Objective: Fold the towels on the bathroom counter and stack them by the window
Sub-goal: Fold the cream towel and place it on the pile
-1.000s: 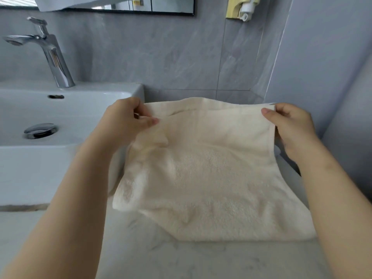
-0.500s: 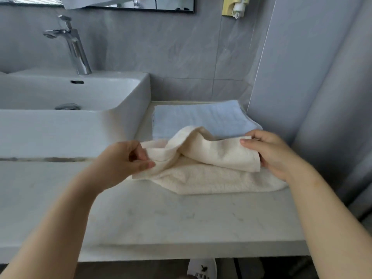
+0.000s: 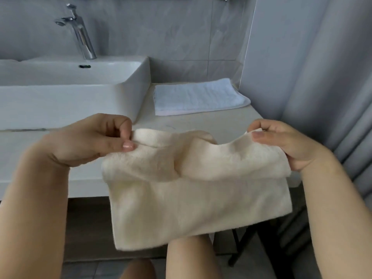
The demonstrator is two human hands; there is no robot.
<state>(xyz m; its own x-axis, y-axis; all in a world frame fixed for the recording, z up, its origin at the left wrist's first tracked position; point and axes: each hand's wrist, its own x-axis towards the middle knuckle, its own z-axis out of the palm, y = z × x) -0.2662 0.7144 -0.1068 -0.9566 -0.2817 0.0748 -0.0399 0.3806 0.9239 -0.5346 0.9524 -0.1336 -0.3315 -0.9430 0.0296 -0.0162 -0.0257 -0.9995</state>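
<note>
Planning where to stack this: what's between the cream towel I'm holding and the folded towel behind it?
In the head view, only bare counter shows between the cream towel and the folded towel.

This is a bathroom, with a white sink (image 3: 128, 81), a shiny tap (image 3: 81, 35) and grey tiles (image 3: 161, 27) on the wall.

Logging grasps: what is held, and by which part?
The cream towel: left hand pinches its upper left corner, right hand its upper right corner.
</note>
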